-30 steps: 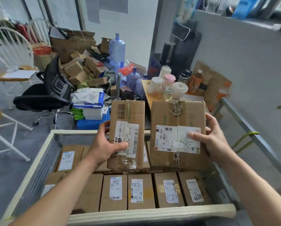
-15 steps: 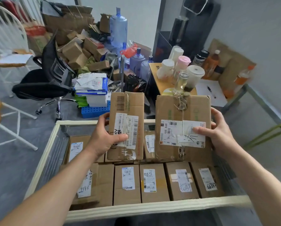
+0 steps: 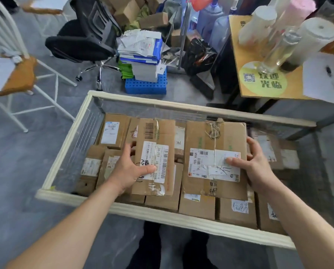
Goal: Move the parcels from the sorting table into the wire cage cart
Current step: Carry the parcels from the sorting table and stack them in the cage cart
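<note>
Left hand (image 3: 129,171) grips narrow box (image 3: 154,156), right hand (image 3: 257,167) grips wide box (image 3: 214,162), flat mid-frame, likely to stack inside cart (image 3: 65,144).

A round tabletop sticker (image 3: 263,79) reads 欢迎光临; narrow parcel label (image 3: 156,161) reads J4-J10, wide parcel label (image 3: 214,164) 705 A68.

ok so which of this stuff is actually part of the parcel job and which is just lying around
Part of the job:
left hand, gripping the narrow parcel
right hand, gripping the wider parcel
wire cage cart
packed parcels inside it

Just lying about:
black office chair
paper stack
blue crate
glass bottle on the side table
white chair
</note>
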`<state>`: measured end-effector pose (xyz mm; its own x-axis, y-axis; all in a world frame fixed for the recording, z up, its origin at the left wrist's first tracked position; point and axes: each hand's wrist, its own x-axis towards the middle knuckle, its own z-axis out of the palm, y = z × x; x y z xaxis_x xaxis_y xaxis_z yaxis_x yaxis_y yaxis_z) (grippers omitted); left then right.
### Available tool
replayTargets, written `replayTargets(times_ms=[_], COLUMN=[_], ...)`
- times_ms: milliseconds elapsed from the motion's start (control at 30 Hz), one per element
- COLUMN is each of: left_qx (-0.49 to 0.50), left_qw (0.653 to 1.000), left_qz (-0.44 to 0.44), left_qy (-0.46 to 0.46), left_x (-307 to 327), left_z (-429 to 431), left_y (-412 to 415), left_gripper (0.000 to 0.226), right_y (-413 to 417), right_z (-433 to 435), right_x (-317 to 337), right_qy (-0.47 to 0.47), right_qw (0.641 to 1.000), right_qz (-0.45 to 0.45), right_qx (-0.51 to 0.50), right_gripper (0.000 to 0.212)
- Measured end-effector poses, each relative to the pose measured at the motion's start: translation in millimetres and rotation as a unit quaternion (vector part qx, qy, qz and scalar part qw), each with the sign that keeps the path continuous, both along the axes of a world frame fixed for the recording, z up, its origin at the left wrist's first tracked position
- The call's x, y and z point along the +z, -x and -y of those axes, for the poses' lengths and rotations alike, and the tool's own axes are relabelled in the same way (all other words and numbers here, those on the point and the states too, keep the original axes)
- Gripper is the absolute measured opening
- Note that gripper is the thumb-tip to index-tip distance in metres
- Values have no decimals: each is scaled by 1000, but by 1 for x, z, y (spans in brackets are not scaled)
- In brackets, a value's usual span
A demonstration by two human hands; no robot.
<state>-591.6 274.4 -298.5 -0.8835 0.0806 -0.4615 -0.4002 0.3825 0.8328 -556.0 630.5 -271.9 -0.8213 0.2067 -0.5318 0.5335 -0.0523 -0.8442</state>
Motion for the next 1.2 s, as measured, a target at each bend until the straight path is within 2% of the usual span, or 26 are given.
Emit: replayTargets(times_ms=[67,167,300,533,767,867,1200], left_qx=[2,26,34,39,33,29,11], left_qw=[999,996,992,987,986,985,983], left_qz=[37,79,115,145,152,157,161], left_qy=[13,19,30,50,65,67,84], left_x=[-17,-50,-89,-132,-165,-175,-199], left_z=[4,12,22,27,26,26,20], left_y=[-10,-18,-22,-21,-13,-12,-12], left_gripper=[95,116,120,114,113,118,114], right_y=[3,7,9,7,6,4,-10], right_z=[6,14,25,39,52,55,58], right_x=[-26,-63,-106,-166,-202,-216,-244], right_qy=[14,18,10,1,7,15,28], right_qw=[1000,998,997,995,994,994,991], right_qz=[23,54,74,97,103,109,133], right_qx=[8,14,20,32,24,19,-2], right_gripper=[87,94,96,109,95,94,90])
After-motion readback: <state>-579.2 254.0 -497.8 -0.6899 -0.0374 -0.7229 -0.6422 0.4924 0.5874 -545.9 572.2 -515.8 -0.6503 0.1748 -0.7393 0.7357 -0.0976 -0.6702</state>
